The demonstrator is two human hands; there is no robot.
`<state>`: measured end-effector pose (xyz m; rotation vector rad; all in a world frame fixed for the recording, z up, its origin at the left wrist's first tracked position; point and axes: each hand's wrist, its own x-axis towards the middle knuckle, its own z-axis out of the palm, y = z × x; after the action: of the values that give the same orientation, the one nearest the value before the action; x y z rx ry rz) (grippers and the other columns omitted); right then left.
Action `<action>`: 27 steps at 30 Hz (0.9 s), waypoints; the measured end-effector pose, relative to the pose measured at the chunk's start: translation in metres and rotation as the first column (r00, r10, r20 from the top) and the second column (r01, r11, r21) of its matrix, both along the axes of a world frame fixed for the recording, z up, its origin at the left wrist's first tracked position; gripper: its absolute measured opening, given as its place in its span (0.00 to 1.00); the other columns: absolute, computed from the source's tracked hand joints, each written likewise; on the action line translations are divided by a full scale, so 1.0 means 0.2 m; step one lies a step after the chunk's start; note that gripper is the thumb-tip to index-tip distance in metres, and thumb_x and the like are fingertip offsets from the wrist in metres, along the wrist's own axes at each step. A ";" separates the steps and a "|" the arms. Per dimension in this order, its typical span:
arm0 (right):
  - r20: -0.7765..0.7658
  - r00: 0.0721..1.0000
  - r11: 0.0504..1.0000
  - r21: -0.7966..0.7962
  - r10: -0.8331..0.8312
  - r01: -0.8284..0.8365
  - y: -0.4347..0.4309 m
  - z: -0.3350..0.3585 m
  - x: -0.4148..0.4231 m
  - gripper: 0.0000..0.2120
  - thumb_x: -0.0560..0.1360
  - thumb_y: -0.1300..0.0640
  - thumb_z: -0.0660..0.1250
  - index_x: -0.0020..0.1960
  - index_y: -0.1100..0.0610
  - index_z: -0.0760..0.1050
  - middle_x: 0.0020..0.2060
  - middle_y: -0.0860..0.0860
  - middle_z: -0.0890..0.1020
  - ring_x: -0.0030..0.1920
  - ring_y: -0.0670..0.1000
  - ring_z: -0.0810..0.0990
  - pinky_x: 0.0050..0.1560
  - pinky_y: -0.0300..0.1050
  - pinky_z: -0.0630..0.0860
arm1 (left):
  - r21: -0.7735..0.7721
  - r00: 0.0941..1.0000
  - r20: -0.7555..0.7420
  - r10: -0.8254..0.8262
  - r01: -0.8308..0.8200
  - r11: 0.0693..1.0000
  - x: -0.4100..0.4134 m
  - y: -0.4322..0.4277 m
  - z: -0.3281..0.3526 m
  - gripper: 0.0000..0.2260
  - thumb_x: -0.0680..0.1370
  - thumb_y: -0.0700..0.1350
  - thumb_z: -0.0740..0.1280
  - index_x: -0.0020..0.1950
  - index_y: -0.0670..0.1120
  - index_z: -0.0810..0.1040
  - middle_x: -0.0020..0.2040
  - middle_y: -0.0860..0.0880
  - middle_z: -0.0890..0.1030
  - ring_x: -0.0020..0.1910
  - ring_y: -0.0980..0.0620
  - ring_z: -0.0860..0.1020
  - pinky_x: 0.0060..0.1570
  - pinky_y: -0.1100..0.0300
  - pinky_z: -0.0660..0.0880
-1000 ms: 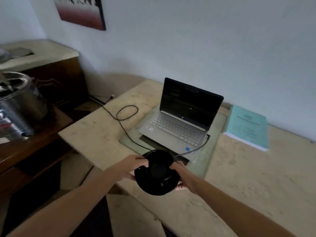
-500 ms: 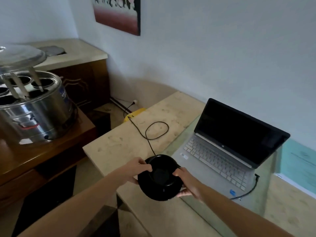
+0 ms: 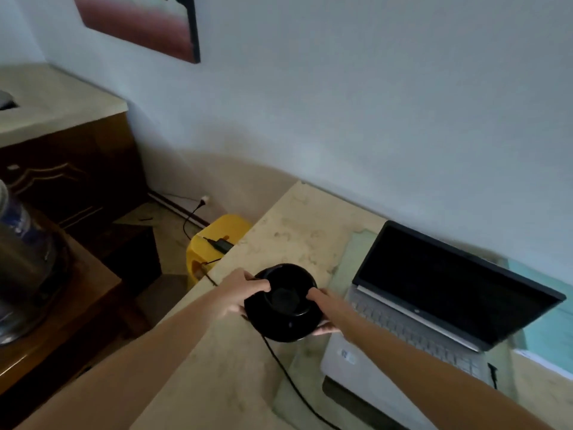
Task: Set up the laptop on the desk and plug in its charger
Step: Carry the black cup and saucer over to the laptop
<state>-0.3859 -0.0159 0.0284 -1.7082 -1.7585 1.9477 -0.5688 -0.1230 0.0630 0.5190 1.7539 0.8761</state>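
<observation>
While both hands grip a round black object (image 3: 283,305) just above the counter (image 3: 297,218), the laptop (image 3: 434,308) sits open at 3 o'clock of it, screen dark, on a glass pad (image 3: 356,243). The left hand (image 3: 240,294) is clenched on the rim at 9 o'clock, fingers curled over the top; the right hand (image 3: 322,311) clasps the 3 o'clock edge, thumb on top and fingers beneath. What the black object is cannot be told; it looks rigid and glossy, likely slippery, so a two-sided rim hold suits it. A charger cable (image 3: 291,380) runs from under it toward 6 o'clock across the counter, and the charger brick (image 3: 221,244) lies at 11 o'clock on a yellow stool (image 3: 214,240), its lead going to a wall socket (image 3: 204,199). The cable is thin and limp: best taken at the plug, not the cord. The laptop looks light but hinge-fragile; lift it by the base.
</observation>
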 end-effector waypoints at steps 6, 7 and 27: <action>0.067 0.977 0.978 0.071 -0.202 0.197 0.31 -0.02 -0.26 0.17 0.75 0.47 0.60 0.60 0.54 0.67 0.53 0.54 0.75 0.44 0.54 0.81 0.37 0.46 0.82 | 0.033 0.986 0.037 -0.161 0.160 0.987 -0.31 0.47 -0.08 0.09 0.72 0.44 0.70 0.48 0.42 0.74 0.50 0.44 0.79 0.48 0.46 0.80 0.36 0.55 0.79; 0.073 0.970 0.972 0.074 -0.230 0.225 0.36 -0.02 -0.30 0.17 0.75 0.47 0.60 0.60 0.54 0.67 0.54 0.55 0.75 0.44 0.55 0.81 0.37 0.46 0.82 | 0.039 0.983 0.038 -0.180 0.178 0.983 -0.36 0.55 -0.09 0.09 0.72 0.44 0.71 0.48 0.43 0.74 0.49 0.44 0.79 0.47 0.46 0.80 0.33 0.56 0.78; 0.030 0.888 0.825 0.387 -0.458 0.412 1.54 -0.34 -0.91 0.18 0.74 0.50 0.62 0.50 0.65 0.76 0.37 0.58 0.77 0.35 0.54 0.76 0.33 0.46 0.73 | 0.180 0.974 -0.029 -0.225 0.226 0.957 -0.95 1.90 -0.51 0.12 0.71 0.47 0.72 0.50 0.44 0.75 0.48 0.44 0.79 0.46 0.47 0.80 0.43 0.51 0.79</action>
<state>-0.5671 0.2922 -0.0406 -1.8990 -1.4645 1.2547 -0.7595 0.2568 -0.0389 0.8276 1.5922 0.8756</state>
